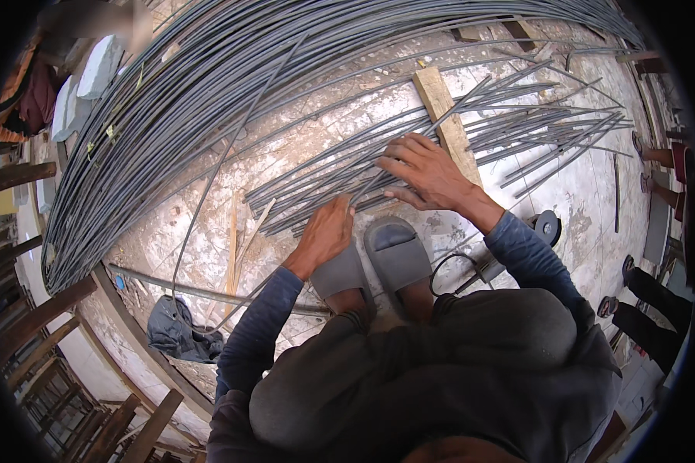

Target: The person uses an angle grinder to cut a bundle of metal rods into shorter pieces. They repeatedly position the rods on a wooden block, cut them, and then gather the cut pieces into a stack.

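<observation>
A bundle of cut grey steel rods (309, 185) lies on the floor in front of my feet. My left hand (328, 231) is closed round a thin steel rod (355, 194) at the near side of this bundle. My right hand (428, 177) hovers over the rods with thumb and fingers apart, its palm side hidden. Beyond it, a wooden block (446, 116) lies across the bundle, with some rods passing over it. Dark sandals (398, 251) are on my feet, just behind the rods.
A large coil of long rods (154, 116) curves across the far left. Beside my right forearm sits a tool with a round black disc (547, 228) and a cable. A dark bag (179, 330) and wood strips (235, 243) lie left. Other people's feet (608, 307) stand right.
</observation>
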Demonstrator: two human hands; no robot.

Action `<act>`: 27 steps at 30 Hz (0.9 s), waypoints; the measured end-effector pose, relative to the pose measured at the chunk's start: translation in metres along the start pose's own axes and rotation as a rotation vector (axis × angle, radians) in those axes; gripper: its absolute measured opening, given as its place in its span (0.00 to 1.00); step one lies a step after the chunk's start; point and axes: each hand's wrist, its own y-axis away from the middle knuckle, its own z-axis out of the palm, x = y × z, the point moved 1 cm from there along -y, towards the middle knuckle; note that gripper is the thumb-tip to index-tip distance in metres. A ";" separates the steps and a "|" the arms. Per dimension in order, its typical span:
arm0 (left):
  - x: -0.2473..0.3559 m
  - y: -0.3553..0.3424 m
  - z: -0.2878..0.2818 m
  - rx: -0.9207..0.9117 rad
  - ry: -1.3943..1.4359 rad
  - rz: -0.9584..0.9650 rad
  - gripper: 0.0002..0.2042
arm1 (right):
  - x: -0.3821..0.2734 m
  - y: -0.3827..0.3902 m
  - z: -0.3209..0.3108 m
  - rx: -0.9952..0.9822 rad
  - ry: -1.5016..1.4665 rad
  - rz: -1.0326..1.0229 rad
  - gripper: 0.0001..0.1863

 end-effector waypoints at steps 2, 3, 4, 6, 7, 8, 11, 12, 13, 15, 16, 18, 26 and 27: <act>0.005 0.004 0.011 0.004 -0.010 0.058 0.14 | 0.000 0.006 0.033 -0.169 -0.040 -0.010 0.20; -0.001 0.008 0.020 0.037 -0.018 0.116 0.15 | 0.001 0.010 0.044 -0.207 -0.027 -0.018 0.20; -0.006 0.016 0.024 0.079 -0.028 0.162 0.16 | 0.001 0.008 0.049 -0.186 -0.050 -0.015 0.20; -0.008 0.039 0.019 0.109 -0.050 0.103 0.20 | 0.002 0.005 0.049 -0.153 -0.094 -0.033 0.21; -0.015 0.044 0.019 0.101 -0.042 0.113 0.19 | 0.007 0.011 0.042 -0.147 -0.080 0.005 0.22; -0.023 0.055 0.016 0.108 -0.051 0.109 0.18 | 0.012 0.015 0.036 -0.127 -0.073 0.021 0.22; -0.062 0.109 -0.008 0.254 -0.179 0.065 0.15 | 0.026 0.019 0.031 -0.055 -0.065 0.028 0.23; -0.076 0.115 -0.018 0.366 -0.336 0.111 0.15 | 0.033 0.030 0.030 -0.041 -0.049 0.064 0.24; -0.088 0.124 -0.031 0.400 -0.405 0.014 0.15 | 0.038 0.039 0.033 -0.029 -0.024 0.091 0.23; -0.119 0.146 -0.052 0.345 -0.439 -0.122 0.16 | 0.041 0.049 0.035 0.052 0.035 0.124 0.22; -0.132 0.156 -0.054 0.257 -0.402 -0.159 0.16 | 0.044 0.050 0.034 0.091 0.065 0.129 0.21; -0.122 0.158 -0.043 0.155 -0.398 -0.099 0.15 | 0.051 0.052 0.023 0.257 0.089 0.275 0.17; -0.128 0.131 0.019 -0.056 -0.298 -0.064 0.11 | 0.167 0.152 -0.023 0.436 0.295 1.068 0.09; -0.131 0.129 0.020 -0.087 -0.282 -0.099 0.10 | 0.182 0.160 -0.021 0.403 0.425 0.984 0.10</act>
